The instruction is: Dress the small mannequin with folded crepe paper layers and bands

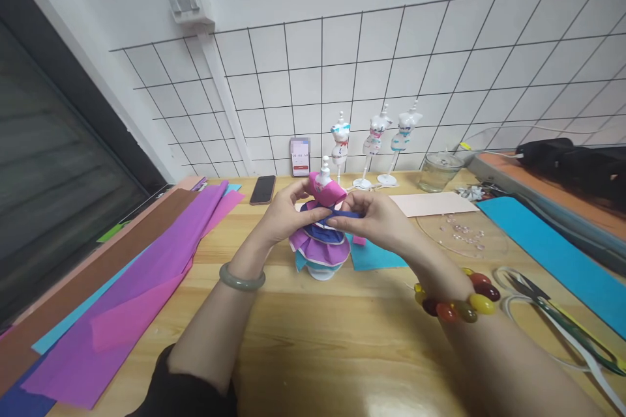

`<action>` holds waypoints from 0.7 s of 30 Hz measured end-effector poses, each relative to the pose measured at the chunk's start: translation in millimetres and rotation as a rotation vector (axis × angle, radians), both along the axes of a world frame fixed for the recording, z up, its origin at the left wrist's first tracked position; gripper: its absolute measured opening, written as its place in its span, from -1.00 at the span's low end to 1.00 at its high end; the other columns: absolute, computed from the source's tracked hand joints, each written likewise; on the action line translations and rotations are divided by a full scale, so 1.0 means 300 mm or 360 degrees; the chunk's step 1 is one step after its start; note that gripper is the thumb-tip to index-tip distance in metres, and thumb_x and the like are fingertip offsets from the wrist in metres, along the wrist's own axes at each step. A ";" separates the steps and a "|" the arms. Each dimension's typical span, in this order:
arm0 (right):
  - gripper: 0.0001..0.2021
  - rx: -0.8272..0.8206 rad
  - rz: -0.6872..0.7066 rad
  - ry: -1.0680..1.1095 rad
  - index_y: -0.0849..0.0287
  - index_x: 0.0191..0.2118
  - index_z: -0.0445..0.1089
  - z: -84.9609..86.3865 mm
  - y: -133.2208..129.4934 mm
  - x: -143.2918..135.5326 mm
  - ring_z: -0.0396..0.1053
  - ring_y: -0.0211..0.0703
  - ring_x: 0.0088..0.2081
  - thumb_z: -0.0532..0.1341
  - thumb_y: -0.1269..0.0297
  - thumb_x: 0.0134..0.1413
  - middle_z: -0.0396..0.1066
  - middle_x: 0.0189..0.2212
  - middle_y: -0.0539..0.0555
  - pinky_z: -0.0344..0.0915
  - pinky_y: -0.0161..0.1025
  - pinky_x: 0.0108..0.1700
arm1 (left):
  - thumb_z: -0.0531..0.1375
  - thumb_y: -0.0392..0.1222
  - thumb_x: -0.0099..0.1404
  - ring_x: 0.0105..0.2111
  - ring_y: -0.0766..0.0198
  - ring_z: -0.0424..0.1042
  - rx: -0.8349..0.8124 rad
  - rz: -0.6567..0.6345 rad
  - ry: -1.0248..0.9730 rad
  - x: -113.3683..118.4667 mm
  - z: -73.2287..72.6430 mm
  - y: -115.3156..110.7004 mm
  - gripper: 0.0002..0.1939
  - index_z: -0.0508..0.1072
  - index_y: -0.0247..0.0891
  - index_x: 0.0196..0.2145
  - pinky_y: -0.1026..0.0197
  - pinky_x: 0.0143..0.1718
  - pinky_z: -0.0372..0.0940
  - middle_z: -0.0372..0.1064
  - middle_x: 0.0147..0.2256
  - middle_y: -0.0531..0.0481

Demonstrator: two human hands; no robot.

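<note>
A small dress form [324,171] stands upright on the table in front of me, wearing a pink top [327,190] and a layered skirt [325,250] of blue, purple and turquoise ruffles with pale edges. My left hand [289,212] is closed round its waist from the left, the thumb lying across the front and the fingers reaching behind. From the right, my right hand [375,216] pinches a dark blue strip [349,214] at the waist between thumb and fingers. The strip's far end is hidden by my hands. A turquoise sheet [376,255] lies just behind on the right.
Coloured sheets [147,273] lie along the left. Behind stand a phone with a timer [300,158], several white dress forms [376,133] and a glass container [440,169]. Another phone [263,189] lies flat. At right are scissors [562,316], clear gems [464,232] and a blue sheet [548,254].
</note>
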State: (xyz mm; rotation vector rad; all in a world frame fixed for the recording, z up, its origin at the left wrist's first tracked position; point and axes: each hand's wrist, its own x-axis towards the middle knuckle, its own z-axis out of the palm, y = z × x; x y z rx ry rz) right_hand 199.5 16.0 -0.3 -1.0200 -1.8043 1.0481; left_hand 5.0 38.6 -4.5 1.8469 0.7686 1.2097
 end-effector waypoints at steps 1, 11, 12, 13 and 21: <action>-0.65 -0.0020 0.0006 0.0015 0.18 -0.47 0.26 0.000 0.001 0.002 0.28 -0.26 -0.50 0.38 0.06 -0.18 0.33 -0.55 -0.03 0.22 -0.29 -0.47 | 0.37 -0.18 0.03 -0.05 0.14 0.36 0.0001 -0.0007 -0.0006 -0.002 0.002 0.000 -0.49 0.39 -0.25 -0.05 0.06 0.07 0.16 0.41 -0.09 -0.12; -0.78 0.0009 0.0239 0.0091 0.17 -0.35 0.41 0.015 -0.003 0.021 0.36 -0.24 -0.43 0.27 0.10 0.03 0.43 -0.44 0.01 0.30 -0.29 -0.42 | 0.33 -0.17 0.08 -0.08 0.16 0.36 0.0056 -0.0038 0.0140 -0.009 0.019 -0.011 -0.58 0.40 -0.24 -0.09 0.06 0.08 0.15 0.38 -0.12 -0.09; -0.79 0.0044 0.0223 0.0075 0.17 -0.36 0.41 0.017 -0.005 0.020 0.35 -0.24 -0.44 0.26 0.12 0.03 0.42 -0.46 0.01 0.30 -0.30 -0.43 | 0.33 -0.17 0.08 -0.07 0.16 0.35 0.0069 -0.0039 0.0147 -0.009 0.019 -0.011 -0.59 0.40 -0.24 -0.09 0.06 0.08 0.15 0.38 -0.12 -0.09; -0.80 0.0085 0.0206 0.0055 0.17 -0.38 0.40 0.019 -0.006 0.018 0.34 -0.25 -0.45 0.26 0.13 0.04 0.41 -0.47 0.00 0.29 -0.30 -0.44 | 0.33 -0.17 0.08 -0.07 0.16 0.35 0.0079 -0.0043 0.0154 -0.010 0.020 -0.012 -0.58 0.40 -0.23 -0.09 0.05 0.09 0.14 0.38 -0.11 -0.09; -0.81 0.0308 0.0071 -0.0119 0.19 -0.44 0.37 0.023 -0.013 0.014 0.27 -0.29 -0.50 0.22 0.19 0.08 0.35 -0.54 -0.03 0.20 -0.33 -0.48 | 0.35 -0.17 0.05 -0.06 0.15 0.34 -0.0029 -0.0143 0.0094 -0.010 0.032 -0.015 -0.55 0.38 -0.24 -0.09 0.05 0.07 0.16 0.37 -0.13 -0.09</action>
